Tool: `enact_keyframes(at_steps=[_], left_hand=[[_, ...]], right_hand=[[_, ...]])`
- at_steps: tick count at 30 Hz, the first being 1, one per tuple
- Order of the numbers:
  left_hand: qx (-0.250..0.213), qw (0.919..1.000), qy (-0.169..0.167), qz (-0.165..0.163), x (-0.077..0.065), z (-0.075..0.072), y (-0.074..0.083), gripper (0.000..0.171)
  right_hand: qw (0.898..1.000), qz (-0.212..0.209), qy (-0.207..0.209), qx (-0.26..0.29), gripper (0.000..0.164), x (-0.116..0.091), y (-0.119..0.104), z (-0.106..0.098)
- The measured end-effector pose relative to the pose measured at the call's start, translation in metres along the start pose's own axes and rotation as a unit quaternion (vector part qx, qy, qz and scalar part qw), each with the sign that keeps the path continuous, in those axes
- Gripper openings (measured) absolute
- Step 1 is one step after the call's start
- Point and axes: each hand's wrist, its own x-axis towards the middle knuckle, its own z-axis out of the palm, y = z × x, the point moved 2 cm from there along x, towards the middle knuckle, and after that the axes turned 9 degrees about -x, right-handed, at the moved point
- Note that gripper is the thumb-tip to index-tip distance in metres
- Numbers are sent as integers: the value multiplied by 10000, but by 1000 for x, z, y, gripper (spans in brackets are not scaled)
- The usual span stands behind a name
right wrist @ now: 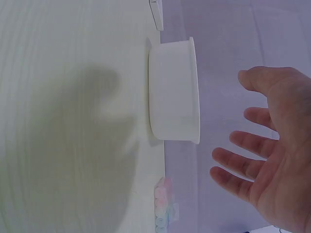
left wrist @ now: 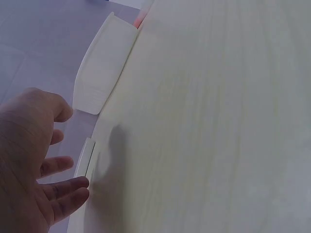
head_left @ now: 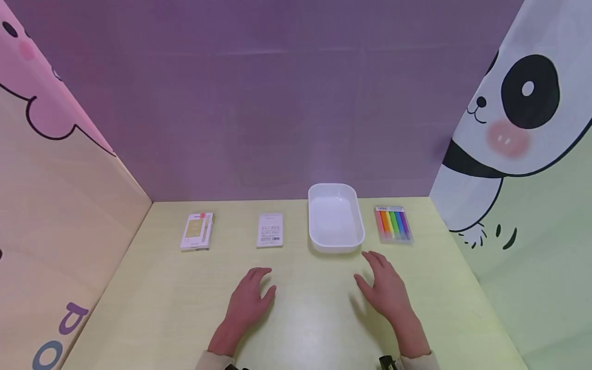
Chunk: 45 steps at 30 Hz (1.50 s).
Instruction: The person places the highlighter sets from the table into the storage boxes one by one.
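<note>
The flat white rectangular box (head_left: 270,230), bearing print too small for you to read, lies left of the rounded white plastic tray (head_left: 336,218). Your left hand (head_left: 250,302) and right hand (head_left: 387,290) hover nearer you, fingers loosely spread. A clear rainbow-striped pack (head_left: 393,225) lies right; a white gold-panelled box (head_left: 198,232), far left.

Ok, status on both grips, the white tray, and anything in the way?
Right grip empty, apart from white tray. Left grip empty, nearest box beside tray. Tray upright; nothing visible between it and right grip.
</note>
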Motion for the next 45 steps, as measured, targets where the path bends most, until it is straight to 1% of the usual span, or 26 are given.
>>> enact_keyframes(at_steps=[3, 7, 10, 14, 17, 19, 22, 25, 31, 34, 37, 43, 45], left_hand=[[-96, 9999, 13, -53, 4, 2, 0, 38], [-411, 9989, -61, -223, 9, 4, 1, 38], [-781, 9963, -82, -348, 14, 6, 1, 40], [-1274, 9904, -80, -531, 18, 8, 0, 43], [-1733, 9822, -90, -715, 23, 11, 2, 43], [-2074, 9748, -67, -823, 26, 14, 3, 43], [-2574, 9612, 25, -996, 33, 18, 6, 44], [-2893, 9508, 120, -1098, 38, 22, 8, 43], [-3093, 9403, 182, -1408, 51, 31, 12, 40], [-3213, 9352, 183, -1476, 58, 36, 14, 39], [-3243, 9343, 277, -1455, 66, 40, 15, 36], [-3160, 9398, 515, -1197, 76, 46, 17, 30], [-3197, 9388, 536, -1163, 79, 47, 18, 30]], right_hand=[[10000, 0, -55, -12, 56, 2, 1, -2], [10000, -52, -11, -54, 54, 6, 3, -4], [10000, -55, 68, 13, 52, 8, 3, -7], [9999, -25, 12, 145, 50, 9, 2, -8], [9998, -19, -11, 179, 49, 9, 2, -8], [9998, -28, 38, 184, 48, 9, 2, -8], [9998, -40, 114, 185, 46, 10, 2, -7], [9997, -31, 102, 206, 45, 11, 1, -7], [9995, -31, 82, 288, 44, 11, -1, -6], [9994, -8, 105, 331, 43, 9, -1, -4], [9994, 26, 72, 344, 42, 7, 0, 0], [9994, 28, 98, 339, 41, 4, 2, 4], [9994, -10, 137, 326, 41, 5, 2, 4]])
